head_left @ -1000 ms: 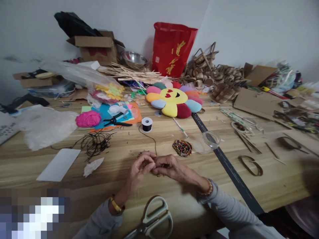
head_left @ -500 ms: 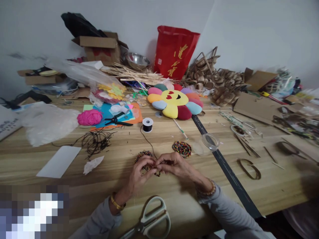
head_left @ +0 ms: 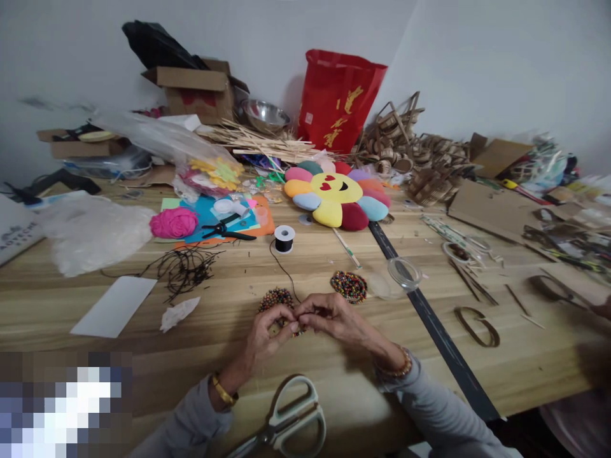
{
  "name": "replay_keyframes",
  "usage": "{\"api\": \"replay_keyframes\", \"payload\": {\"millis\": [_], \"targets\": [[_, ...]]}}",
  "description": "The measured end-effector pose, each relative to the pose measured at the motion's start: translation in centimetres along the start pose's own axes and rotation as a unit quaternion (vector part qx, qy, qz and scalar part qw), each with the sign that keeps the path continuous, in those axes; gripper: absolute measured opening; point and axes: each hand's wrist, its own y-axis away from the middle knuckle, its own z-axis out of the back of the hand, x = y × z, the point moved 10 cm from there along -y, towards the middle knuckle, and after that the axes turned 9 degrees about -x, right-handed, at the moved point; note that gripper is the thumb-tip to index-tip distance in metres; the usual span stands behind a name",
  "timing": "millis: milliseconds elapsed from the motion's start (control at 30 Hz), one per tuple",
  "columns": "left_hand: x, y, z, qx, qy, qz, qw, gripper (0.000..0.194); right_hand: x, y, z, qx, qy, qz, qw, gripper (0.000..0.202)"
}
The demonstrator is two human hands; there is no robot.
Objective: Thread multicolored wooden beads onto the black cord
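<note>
More of the beaded strand [head_left: 275, 299] shows past the left hand [head_left: 268, 332] now than in the earliest frame, where the fingers covered most of it, and another person's hand [head_left: 604, 310] has come in at the far right edge of the table [head_left: 191, 375].

The strand lies in a loose heap on the wood, just beyond the left fingers and partly under them, with a few beads showing below the meeting fingertips. The left hand is curled over it, thumb and fingers closed in a pinch. The right hand [head_left: 334, 317] is pinched too, its fingertips up against the left's. From here it looks as if it has the black cord [head_left: 287, 275], though the bit between the fingers is too small to be certain. That cord runs down from the white spool [head_left: 284, 235], which stands upright beyond the hands.

A second bead coil [head_left: 349, 287] sits just beyond the right hand, untouched, with a clear round dish [head_left: 403, 274] to its right. The scissors [head_left: 296, 416] lie nearer the person, between the forearms. A gold bracelet [head_left: 223, 390] circles the left wrist and a beaded bracelet [head_left: 405, 362] the right.
</note>
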Motion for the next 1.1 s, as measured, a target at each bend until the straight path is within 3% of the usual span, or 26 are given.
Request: {"api": "replay_keyframes", "payload": {"millis": [333, 700, 1100], "targets": [[0.9, 0.3, -1.4, 0.040, 0.171, 0.143, 0.974, 0.034, 0.2, 0.0, -0.2, 0.000, -0.011, 0.003, 1.000, 0.016], [2.0, 0.7, -1.9, 0.049, 0.247, 0.175, 0.952, 0.032, 2.2, 0.4, -0.6, 0.015, 0.111, 0.144, 0.983, 0.014], [3.5, 1.3, -2.0, 0.052, 0.251, 0.230, 0.939, 0.032, 1.9, 0.7, -1.8, 0.064, 0.192, 0.178, 0.963, 0.014]]}}
